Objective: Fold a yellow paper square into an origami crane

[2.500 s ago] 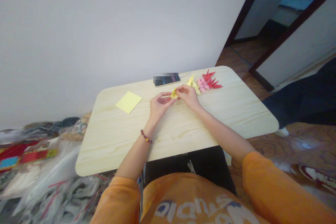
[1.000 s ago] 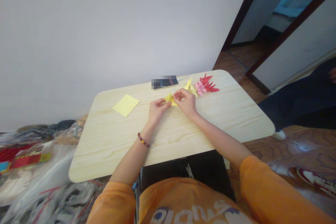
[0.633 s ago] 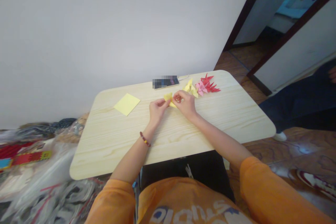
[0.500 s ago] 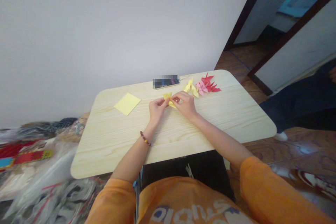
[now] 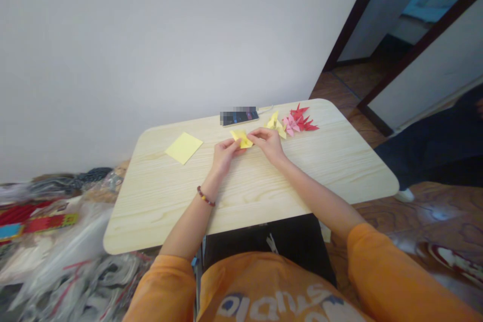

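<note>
A: What are the 2 hands on?

B: 1 small folded yellow paper (image 5: 241, 138), held between them just above the far middle of the wooden table (image 5: 339, 161). The left hand (image 5: 225, 152) pinches its near left edge with fingers closed on it. The right hand (image 5: 268, 142) grips its right end, fingertips pressed together on the paper.

A: Is the paper lying on the table or lifted?

B: Hard to say from this angle; it looks to be touching or just off the surface.

A: What lies around it?

B: To the left, well apart, 1 flat yellow square sheet (image 5: 184, 147). Behind the hands, near the wall edge, a dark phone (image 5: 239, 116) with a pale cable at its right end. Just right of the right hand lies a row of finished paper figures: a yellow figure (image 5: 275, 122), then a pink figure (image 5: 290, 124), then some red figures (image 5: 305, 119), touching or nearly so.

A: Anything on the arms?

B: A bead bracelet (image 5: 206, 196) on the left wrist, and orange sleeves pushed up on both
</note>
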A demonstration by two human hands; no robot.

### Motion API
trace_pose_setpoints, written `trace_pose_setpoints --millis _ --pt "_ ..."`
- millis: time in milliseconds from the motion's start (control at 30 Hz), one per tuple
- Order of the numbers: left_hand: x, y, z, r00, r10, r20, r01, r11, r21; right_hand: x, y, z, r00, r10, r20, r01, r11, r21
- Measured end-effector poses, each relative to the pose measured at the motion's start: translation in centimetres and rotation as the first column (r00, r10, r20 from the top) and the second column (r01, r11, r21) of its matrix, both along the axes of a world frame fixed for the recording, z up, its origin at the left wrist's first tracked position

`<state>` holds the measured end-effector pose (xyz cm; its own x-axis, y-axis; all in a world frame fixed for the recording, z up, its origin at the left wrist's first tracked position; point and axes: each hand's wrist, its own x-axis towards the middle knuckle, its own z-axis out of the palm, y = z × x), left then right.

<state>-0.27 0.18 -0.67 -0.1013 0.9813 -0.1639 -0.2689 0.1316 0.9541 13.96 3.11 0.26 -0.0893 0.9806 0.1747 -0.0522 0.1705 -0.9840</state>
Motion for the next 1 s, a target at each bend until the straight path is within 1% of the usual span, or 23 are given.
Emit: trace_pose_setpoints --millis 167,300,467,600,767,900,1000 --pt "0.15 -0.22 0.54 0.999 -0.048 -0.002 0.048 0.998 0.032 0.08 -0.02 0.21 0.999 -0.010 -0.045 0.008 0.999 -0.037" --pt "0.18 -0.41 0.64 0.996 -0.084 -0.034 0.087 0.991 0.098 0.08 0.08 0.19 0.995 -0.005 -0.095 -0.001 0.998 -0.060" --pt "0.19 -0.63 0.68 0.992 -0.030 -0.126 0.051 0.984 0.169 0.02 0.11 0.27 0.986 0.023 -0.165 -0.041 0.994 -0.102" --pt "0.16 -0.71 0.79 0.977 -0.054 -0.205 0.099 0.972 0.213 -0.01 0.12 0.28 0.985 0.027 -0.168 -0.047 0.992 -0.114" --pt "0.17 -0.65 0.81 0.960 -0.037 -0.279 0.107 0.965 0.240 0.05 0.14 0.15 0.981 0.050 -0.187 -0.073 0.990 -0.119" --pt "0.24 -0.55 0.62 0.957 -0.046 -0.286 0.119 0.963 0.241 0.09 0.10 0.11 0.979 0.053 -0.196 -0.080 0.988 -0.132" --pt "0.17 -0.35 0.22 0.962 -0.017 -0.271 0.085 0.967 0.241 0.04 0.02 0.17 0.975 0.066 -0.214 -0.100 0.984 -0.150"
